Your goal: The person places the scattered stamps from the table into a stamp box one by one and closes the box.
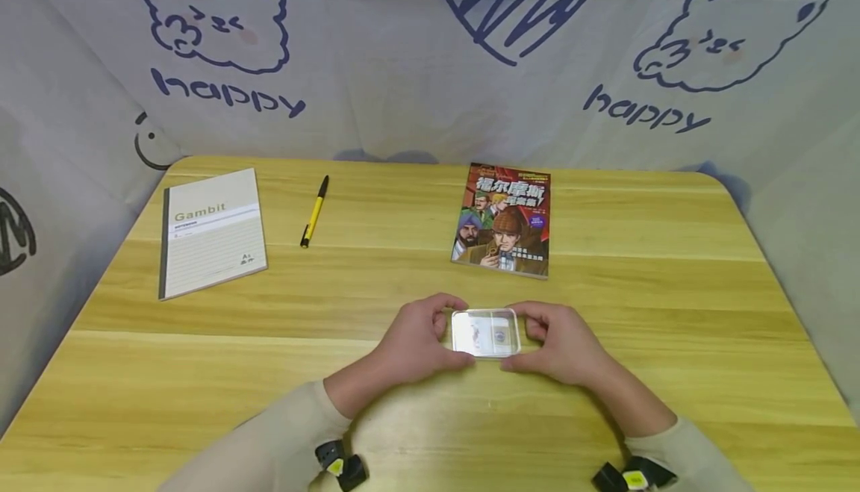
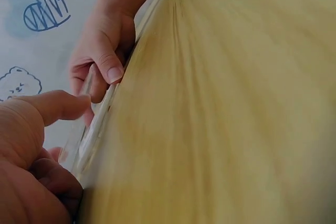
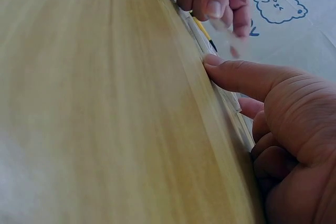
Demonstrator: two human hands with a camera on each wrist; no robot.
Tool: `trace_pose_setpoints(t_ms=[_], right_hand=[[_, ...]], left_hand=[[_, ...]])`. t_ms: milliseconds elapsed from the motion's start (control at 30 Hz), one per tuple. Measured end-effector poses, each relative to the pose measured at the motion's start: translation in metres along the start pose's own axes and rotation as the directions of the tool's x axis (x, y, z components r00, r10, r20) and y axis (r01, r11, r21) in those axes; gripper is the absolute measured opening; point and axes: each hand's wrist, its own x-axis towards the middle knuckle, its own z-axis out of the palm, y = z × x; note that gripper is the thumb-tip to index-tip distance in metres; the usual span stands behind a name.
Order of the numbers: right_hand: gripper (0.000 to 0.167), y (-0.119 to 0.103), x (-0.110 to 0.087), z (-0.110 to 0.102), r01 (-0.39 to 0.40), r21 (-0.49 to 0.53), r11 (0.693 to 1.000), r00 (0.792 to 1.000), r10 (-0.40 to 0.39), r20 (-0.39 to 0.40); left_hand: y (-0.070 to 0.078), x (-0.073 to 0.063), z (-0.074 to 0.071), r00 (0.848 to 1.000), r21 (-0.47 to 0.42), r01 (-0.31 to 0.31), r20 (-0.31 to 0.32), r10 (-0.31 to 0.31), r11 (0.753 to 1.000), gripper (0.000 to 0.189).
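Observation:
A small clear plastic case [image 1: 485, 334] with rounded corners is between the two hands, low over the table. Through its top show whitish contents and a small square piece towards the right. My left hand [image 1: 418, 339] pinches its left end, thumb on the near edge and index finger on the far edge. At the right end, my right hand [image 1: 563, 343] pinches likewise. From the right wrist, a transparent lid [image 3: 227, 36] in the left fingers stands apart from the lower part [image 3: 198, 35], which the right thumb and fingers hold.
Behind the hands lies a comic-style book [image 1: 504, 223] on the wooden table [image 1: 376, 275]. Further left are a yellow and black pen [image 1: 314, 212] and a Gambit notebook [image 1: 213, 234]. A white cloth [image 1: 390, 59] with blue drawings hangs behind the table.

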Motion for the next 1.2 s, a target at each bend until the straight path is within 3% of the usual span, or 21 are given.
trace_pose_setpoints(t_ms=[367,1200], right_hand=[[0.069,-0.0009,-0.0005,0.0007,-0.010,-0.014,1.000,1.000,0.010,-0.003],[0.066,-0.0009,-0.0031,-0.0018,0.007,-0.022,1.000,1.000,-0.007,-0.011]], left_hand=[[0.0004,0.0031,-0.0005,0.999,0.059,0.036,0.026,-0.038,0.998,0.068],[-0.0028,0.0065,-0.0019,0.999,0.117,0.001,0.051,-0.007,0.993,0.065]])
